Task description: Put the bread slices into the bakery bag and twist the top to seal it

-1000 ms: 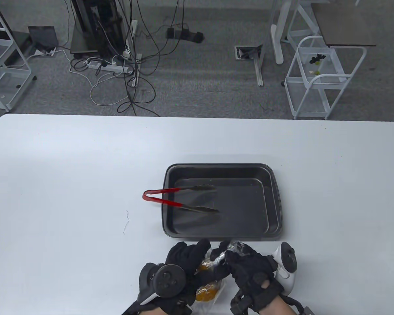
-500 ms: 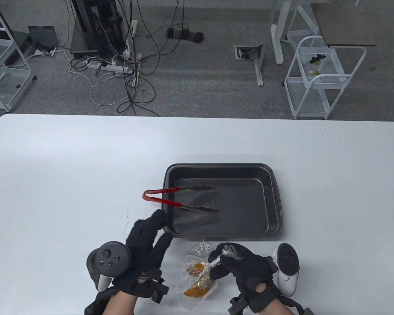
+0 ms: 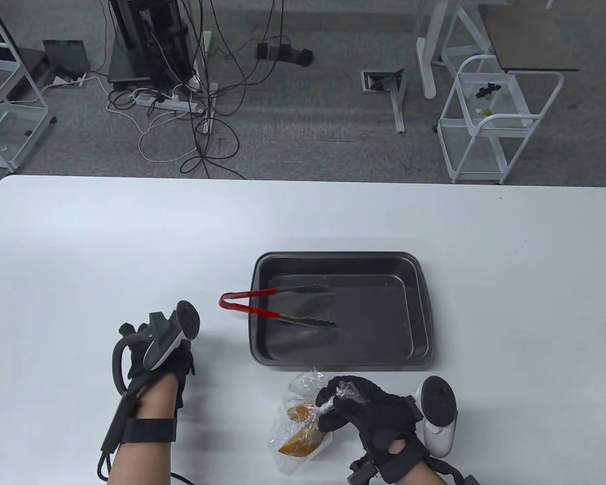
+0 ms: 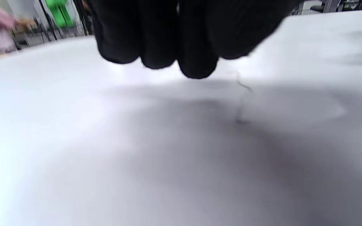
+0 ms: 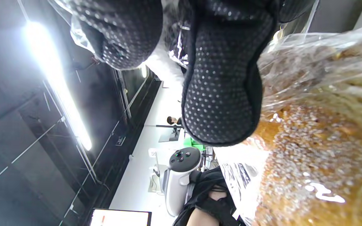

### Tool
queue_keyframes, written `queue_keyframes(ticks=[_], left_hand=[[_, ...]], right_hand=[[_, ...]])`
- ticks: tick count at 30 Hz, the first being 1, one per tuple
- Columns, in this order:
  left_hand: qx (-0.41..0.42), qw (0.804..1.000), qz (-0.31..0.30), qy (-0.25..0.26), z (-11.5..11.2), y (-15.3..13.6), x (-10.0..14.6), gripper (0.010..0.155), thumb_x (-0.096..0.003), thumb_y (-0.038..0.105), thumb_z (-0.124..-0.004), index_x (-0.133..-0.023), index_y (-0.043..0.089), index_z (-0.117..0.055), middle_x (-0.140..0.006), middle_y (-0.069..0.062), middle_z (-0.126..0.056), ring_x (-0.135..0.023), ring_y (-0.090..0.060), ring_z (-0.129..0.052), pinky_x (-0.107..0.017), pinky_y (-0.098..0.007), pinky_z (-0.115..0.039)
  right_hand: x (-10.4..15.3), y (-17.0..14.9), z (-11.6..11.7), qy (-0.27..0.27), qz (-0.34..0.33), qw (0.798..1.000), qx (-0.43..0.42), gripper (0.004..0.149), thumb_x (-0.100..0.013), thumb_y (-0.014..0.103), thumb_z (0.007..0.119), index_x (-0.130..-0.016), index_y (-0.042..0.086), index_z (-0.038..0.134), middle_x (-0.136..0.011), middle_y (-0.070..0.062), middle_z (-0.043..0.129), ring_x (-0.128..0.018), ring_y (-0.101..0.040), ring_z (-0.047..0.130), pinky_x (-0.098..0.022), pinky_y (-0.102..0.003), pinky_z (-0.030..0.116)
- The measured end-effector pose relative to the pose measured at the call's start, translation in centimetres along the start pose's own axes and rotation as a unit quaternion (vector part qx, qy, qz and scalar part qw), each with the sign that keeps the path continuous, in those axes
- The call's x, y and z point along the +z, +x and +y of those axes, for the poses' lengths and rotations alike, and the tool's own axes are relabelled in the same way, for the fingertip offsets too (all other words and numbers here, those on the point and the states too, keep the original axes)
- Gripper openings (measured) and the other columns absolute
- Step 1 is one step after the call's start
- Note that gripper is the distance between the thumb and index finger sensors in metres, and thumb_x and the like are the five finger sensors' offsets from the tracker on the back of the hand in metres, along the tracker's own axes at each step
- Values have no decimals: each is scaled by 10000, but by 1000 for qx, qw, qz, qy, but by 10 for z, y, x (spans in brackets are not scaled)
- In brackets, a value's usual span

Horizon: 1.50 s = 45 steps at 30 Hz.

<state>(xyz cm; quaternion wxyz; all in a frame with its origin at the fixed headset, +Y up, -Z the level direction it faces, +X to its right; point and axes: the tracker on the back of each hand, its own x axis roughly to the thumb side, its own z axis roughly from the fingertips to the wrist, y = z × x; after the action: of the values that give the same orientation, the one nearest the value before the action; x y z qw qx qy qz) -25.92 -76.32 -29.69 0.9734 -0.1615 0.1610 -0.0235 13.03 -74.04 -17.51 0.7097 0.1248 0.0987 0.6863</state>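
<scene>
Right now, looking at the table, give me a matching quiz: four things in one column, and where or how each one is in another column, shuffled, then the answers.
Column one:
1. bakery bag
2. tongs
3. baking tray
4. left hand

Column two:
A. lies across the tray's left rim, red handle end out on the table
B. dark, no bread left in it
C. twisted neck pinched by the right hand, bread inside
D. holds nothing, over the table left of the tray

Pairs: 1-C, 2-A, 3-B, 4-D
</scene>
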Motion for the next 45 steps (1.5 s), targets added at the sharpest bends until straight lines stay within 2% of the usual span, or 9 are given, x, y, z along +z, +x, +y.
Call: queue_keyframes(ticks=[5,9,14,21,26,31,38,41,45], left_hand=[[-80,997,-5,-17,-10,18,-2,545,-450,555,-898,-908,263,-847,-1020,-59,-775,-985,-370,-758,-832,-676,-346],[-129,990,-24,41,-17,31,3,421,-470,480,-901,-832,265,-883,-953,-22,-851,-949,-330,-818,-843,-663,-368],[-171,981,-32,82,-25,40,8,390,-478,470,-873,-808,262,-879,-934,-6,-866,-927,-306,-845,-846,-648,-410],[-40,996,-45,67,-15,8,11,395,-474,457,-848,-821,268,-842,-965,4,-824,-945,-313,-821,-837,-645,-432],[53,991,-94,75,3,-17,26,395,-468,441,-852,-822,268,-843,-971,0,-815,-949,-319,-814,-833,-657,-423],[176,955,-232,49,22,-6,65,389,-469,437,-857,-822,276,-848,-976,1,-811,-953,-320,-811,-828,-660,-429],[347,839,-410,-92,34,52,143,393,-484,444,-862,-823,245,-875,-1078,-78,-700,-1019,-402,-716,-813,-677,-411],[347,829,-424,-106,37,73,167,395,-491,441,-858,-825,229,-871,-1116,-110,-633,-1048,-421,-664,-810,-678,-403],[285,863,-415,-42,40,92,188,401,-485,448,-845,-818,226,-871,-1130,-128,-600,-1056,-438,-644,-805,-675,-417]], right_hand=[[-1,-1,-2,-3,4,1000,-4,482,-388,301,866,-793,40,869,-703,-231,994,-376,-299,1135,-622,-639,524],[-2,-1,-2,0,8,1000,-4,481,-392,303,864,-797,44,865,-707,-227,992,-383,-297,1132,-623,-638,522],[-2,-1,0,3,8,1000,-3,482,-391,303,865,-797,43,866,-709,-229,991,-383,-298,1132,-617,-649,520],[-1,-1,-1,1,9,1000,-8,482,-393,301,865,-799,42,863,-711,-232,988,-385,-302,1129,-617,-652,516],[-2,-1,-1,0,12,1000,-10,482,-394,303,863,-800,43,862,-712,-231,986,-387,-300,1129,-617,-652,518],[-2,-1,-3,-5,14,1000,-12,482,-396,303,862,-802,42,860,-713,-232,985,-389,-300,1128,-618,-652,518],[-2,-2,-2,-12,13,1000,-6,482,-399,304,860,-806,45,856,-719,-229,982,-397,-302,1126,-617,-656,514],[0,0,0,-18,6,1000,1,483,-399,304,860,-807,45,855,-721,-230,981,-400,-303,1126,-616,-658,512],[1,1,3,-28,-2,1000,14,484,-398,304,861,-806,45,856,-718,-231,983,-399,-305,1127,-613,-661,513]])
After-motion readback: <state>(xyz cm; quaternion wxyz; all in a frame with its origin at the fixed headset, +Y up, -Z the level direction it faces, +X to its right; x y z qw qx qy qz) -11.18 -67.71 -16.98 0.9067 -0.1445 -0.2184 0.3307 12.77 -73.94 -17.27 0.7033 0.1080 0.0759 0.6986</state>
